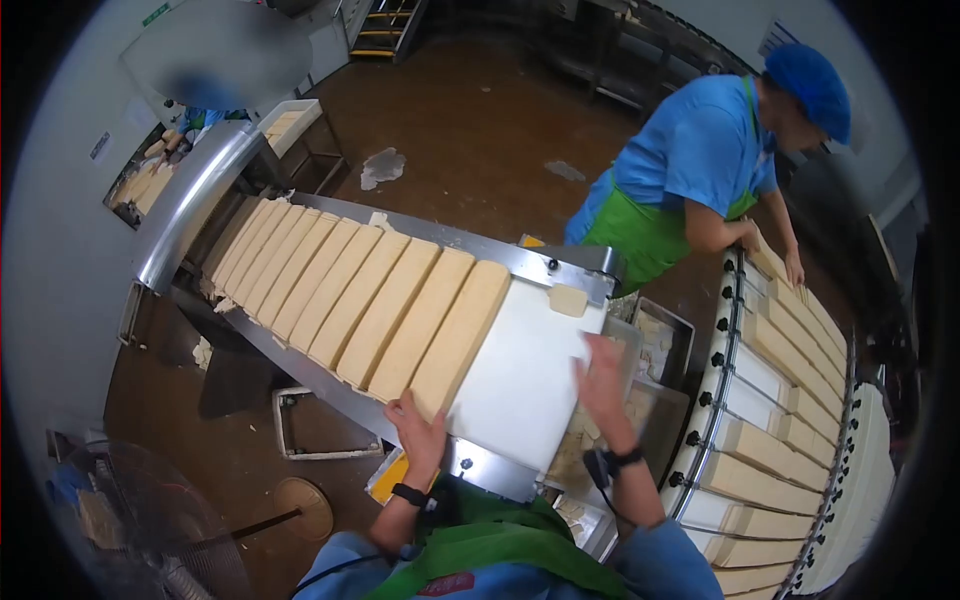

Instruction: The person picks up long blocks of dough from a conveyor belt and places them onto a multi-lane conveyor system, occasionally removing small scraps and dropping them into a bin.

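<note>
On the white conveyor belt (pixel 520 365), long pale dough slabs (pixel 462 335) lie side by side in a row. My left hand (pixel 418 432) is at the near end of the rightmost slab, its fingers and thumb closed around that end. Over the belt's right end hangs my right hand (pixel 603 388), slightly blurred, fingers apart and nothing in it. A small flat dough piece (pixel 568 300) sits beyond it near the belt's far right corner.
Trays with dough scraps (pixel 655 345) stand below the belt's right end. A co-worker in a green apron (pixel 650 235) bends over a second conveyor (pixel 715 370) carrying dough slabs at right. A metal hood (pixel 195 195) spans the belt's left end; a fan (pixel 150 520) stands lower left.
</note>
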Tool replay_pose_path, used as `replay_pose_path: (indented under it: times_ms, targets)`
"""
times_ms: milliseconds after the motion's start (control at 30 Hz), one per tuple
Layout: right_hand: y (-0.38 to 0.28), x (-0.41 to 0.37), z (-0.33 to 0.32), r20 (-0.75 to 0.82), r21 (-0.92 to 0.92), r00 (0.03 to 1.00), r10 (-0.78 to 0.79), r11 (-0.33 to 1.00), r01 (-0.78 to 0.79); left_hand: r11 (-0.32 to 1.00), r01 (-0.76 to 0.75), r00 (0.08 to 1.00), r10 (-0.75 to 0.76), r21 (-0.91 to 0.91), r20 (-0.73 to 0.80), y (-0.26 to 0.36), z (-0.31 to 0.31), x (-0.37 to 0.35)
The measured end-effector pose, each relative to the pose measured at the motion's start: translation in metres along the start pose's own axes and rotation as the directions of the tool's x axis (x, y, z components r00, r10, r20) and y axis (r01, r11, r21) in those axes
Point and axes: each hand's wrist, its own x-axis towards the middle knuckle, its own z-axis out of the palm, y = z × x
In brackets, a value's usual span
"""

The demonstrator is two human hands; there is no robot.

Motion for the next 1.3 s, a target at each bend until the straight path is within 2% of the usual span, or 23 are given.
replay_pose_path:
  times_ms: [67, 100, 200, 300, 400, 500, 600, 767, 800, 833, 867, 933, 967, 1000, 1067, 1100, 1133, 1200, 1267, 1300]
  targets:
    - [-0.023, 0.047, 0.053, 0.152, 0.188, 0.981, -0.118, 0.978, 0.088, 0.999, 0.027, 0.999, -0.027, 0.028, 0.027, 0.011, 0.002, 0.006]
    - [-0.03, 0.067, 0.078, 0.176, 0.172, 0.97, -0.165, 0.976, 0.135, 0.999, 0.034, 0.999, -0.035, 0.03, 0.04, 0.013, 0.002, 0.007]
    - [-0.043, 0.113, 0.132, 0.186, -0.009, 0.972, -0.146, 0.989, 0.151, 0.997, 0.075, 0.992, -0.076, 0.019, 0.098, 0.017, -0.003, 0.01]
    - [-0.041, 0.138, 0.16, 0.277, -0.263, 0.961, -0.019, 0.96, 0.095, 0.999, 0.051, 0.987, -0.051, 0.005, 0.15, 0.018, -0.008, 0.009]
    - [-0.043, 0.149, 0.17, 0.268, -0.382, 0.96, 0.086, 0.924, 0.024, 0.999, 0.054, 0.978, -0.054, 0.007, 0.203, 0.017, -0.009, 0.01]
    - [-0.042, 0.152, 0.176, 0.252, -0.427, 0.958, 0.141, 0.904, -0.02, 0.998, 0.066, 0.968, -0.069, 0.019, 0.243, 0.019, -0.01, 0.012]
    - [-0.04, 0.154, 0.174, 0.301, -0.511, 0.933, 0.196, 0.859, -0.016, 0.997, 0.064, 0.963, -0.072, 0.039, 0.26, 0.026, -0.01, 0.015]
    - [-0.014, 0.113, 0.116, 0.085, -0.498, 0.986, 0.145, 0.863, -0.084, 0.995, -0.063, 0.962, 0.042, 0.073, 0.269, 0.027, -0.003, 0.013]
    - [0.04, 0.085, 0.103, 0.002, -0.334, 0.997, 0.073, 0.94, -0.068, 0.989, -0.136, 0.945, 0.111, 0.062, 0.309, 0.031, -0.001, 0.015]
    - [0.039, 0.073, 0.085, 0.009, -0.245, 0.962, 0.274, 0.933, -0.263, 0.979, -0.199, 0.923, 0.169, 0.053, 0.345, 0.032, -0.001, 0.017]
    - [0.037, 0.064, 0.07, 0.014, -0.223, 0.948, 0.319, 0.925, -0.308, 0.963, -0.265, 0.895, 0.229, 0.042, 0.383, 0.033, -0.001, 0.02]
    - [0.034, 0.048, 0.044, 0.011, -0.175, 0.91, 0.414, 0.897, -0.406, 0.95, -0.302, 0.864, 0.239, 0.076, 0.443, 0.033, 0.001, 0.024]
    - [0.052, 0.036, 0.059, -0.122, -0.18, 0.946, 0.301, 0.93, -0.319, 0.939, -0.332, 0.843, 0.254, 0.088, 0.475, 0.033, 0.005, 0.028]
    - [0.069, 0.025, 0.076, -0.257, -0.207, 0.949, 0.183, 0.948, -0.24, 0.952, -0.291, 0.838, 0.204, 0.099, 0.506, 0.026, 0.012, 0.025]
    - [0.058, 0.022, 0.08, -0.228, -0.264, 0.959, 0.167, 0.937, -0.227, 0.926, -0.29, 0.869, 0.149, 0.242, 0.471, 0.029, 0.02, 0.019]
    - [0.048, 0.022, 0.075, -0.115, -0.233, 0.936, 0.332, 0.907, -0.35, 0.906, -0.344, 0.876, 0.215, 0.247, 0.432, 0.019, 0.028, 0.016]
    - [0.05, 0.017, 0.076, -0.087, -0.165, 0.929, 0.36, 0.914, -0.37, 0.883, -0.401, 0.872, 0.285, 0.244, 0.399, 0.01, 0.038, 0.014]
    - [0.03, 0.002, 0.056, -0.13, -0.155, 0.903, 0.41, 0.891, -0.427, 0.933, -0.299, 0.888, 0.196, 0.2, 0.416, 0.032, 0.026, 0.01]
    - [0.022, -0.023, 0.034, -0.142, -0.084, 0.888, 0.438, 0.888, -0.452, 0.906, -0.386, 0.876, 0.301, 0.173, 0.377, 0.04, 0.024, -0.001]
    - [0.014, -0.04, 0.015, -0.223, -0.023, 0.867, 0.447, 0.886, -0.463, 0.897, -0.41, 0.878, 0.339, 0.165, 0.339, 0.045, 0.027, -0.006]
